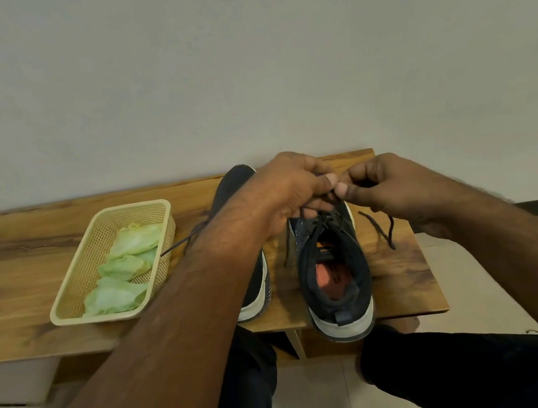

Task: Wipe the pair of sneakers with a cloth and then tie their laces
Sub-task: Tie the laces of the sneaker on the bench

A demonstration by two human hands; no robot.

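Here both hands (pixel 335 191) pinch the right sneaker (pixel 333 264) laces; tongue label unreadable.

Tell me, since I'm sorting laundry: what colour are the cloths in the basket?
Pale green cloths, lying in the cream basket, seen in the head view.

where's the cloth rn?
Head view, left side: green cloths lie in the beige basket on the wooden table, left of the sneakers.

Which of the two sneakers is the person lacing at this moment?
The right sneaker, with its orange insole showing: both hands, left and right, pinch its laces. The left sneaker lies untouched behind the left forearm.
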